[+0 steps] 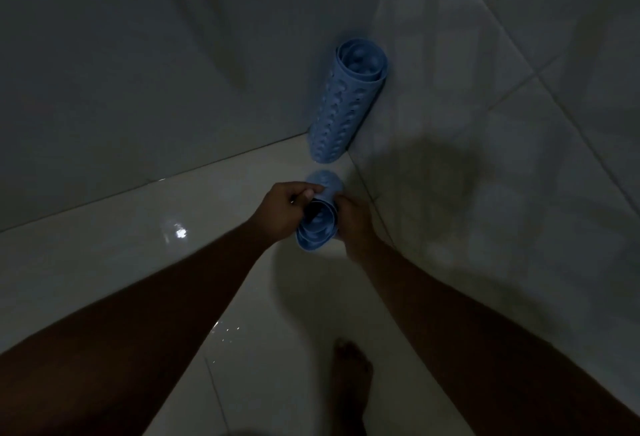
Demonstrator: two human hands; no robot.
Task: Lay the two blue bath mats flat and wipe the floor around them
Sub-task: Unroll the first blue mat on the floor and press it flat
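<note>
Both the left hand [287, 212] and right hand [353, 224] gripped the rolled mat [317, 224], likely light, springy rubber, best unrolled from its loose outer edge.

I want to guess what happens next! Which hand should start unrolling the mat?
Probably the left hand: its fingers pinch the rolled mat at its top edge, while the right hand steadies its side.

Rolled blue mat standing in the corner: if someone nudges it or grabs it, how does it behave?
The standing rolled mat leans upright into the wall corner, so a nudge would probably tip it, and it may then roll. It holds its coil unaided, suggesting springy, flexible rubber that resists lying flat. The floor shows glints that look like water, so it could slide.
</note>
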